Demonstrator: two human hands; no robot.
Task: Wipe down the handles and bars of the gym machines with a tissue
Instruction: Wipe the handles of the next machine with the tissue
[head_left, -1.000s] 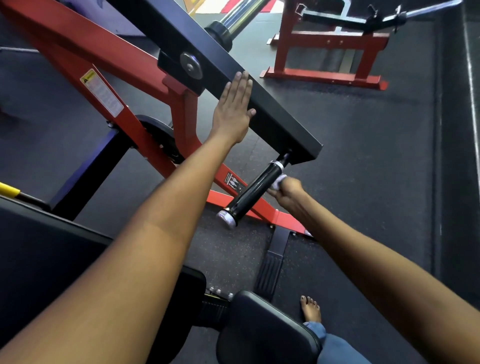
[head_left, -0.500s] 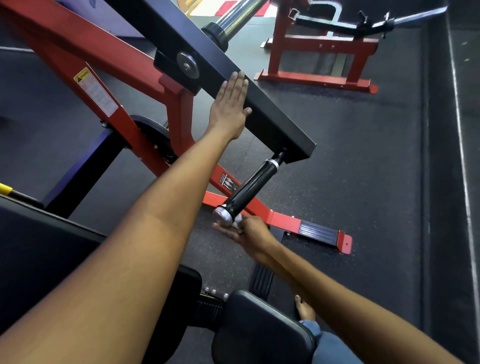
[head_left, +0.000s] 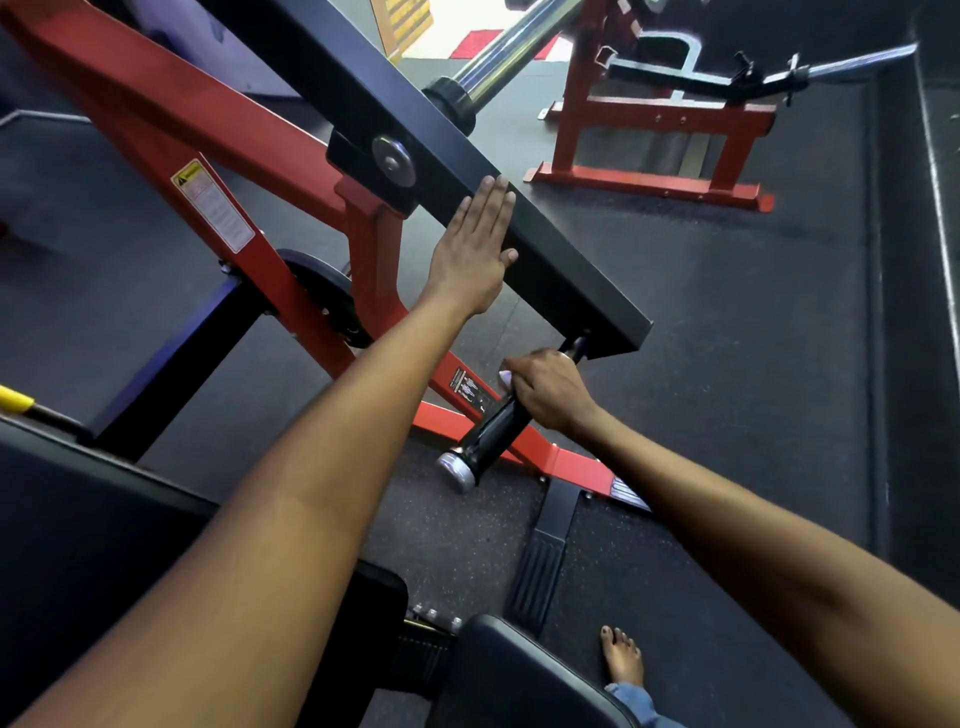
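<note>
My left hand (head_left: 475, 254) lies flat against the side of the black lever arm (head_left: 524, 218), fingers straight and together, thumb on the arm's near face. The palm presses; nothing is gripped.

My right hand (head_left: 550, 395) is curled over the upper part of the black handle (head_left: 491, 431), close to where the handle meets the end of the lever arm. A bit of white tissue (head_left: 505, 378) shows at the fingertips, between hand and handle. How much of the tissue sits under the palm I cannot tell; it is mostly hidden.

The handle slopes down toward me and ends in a silver cap (head_left: 456, 469), bare below my grip.

Behind the handle runs the red frame (head_left: 171, 109) of the machine, with a warning label (head_left: 213, 205) on its slanted beam. A chrome bar (head_left: 511, 49) juts from the far side of the lever arm. A second red machine (head_left: 654, 145) stands well apart on the dark rubber floor (head_left: 753, 364). Black pad (head_left: 524, 680) at bottom centre, my bare foot (head_left: 621, 657) just beside it.
</note>
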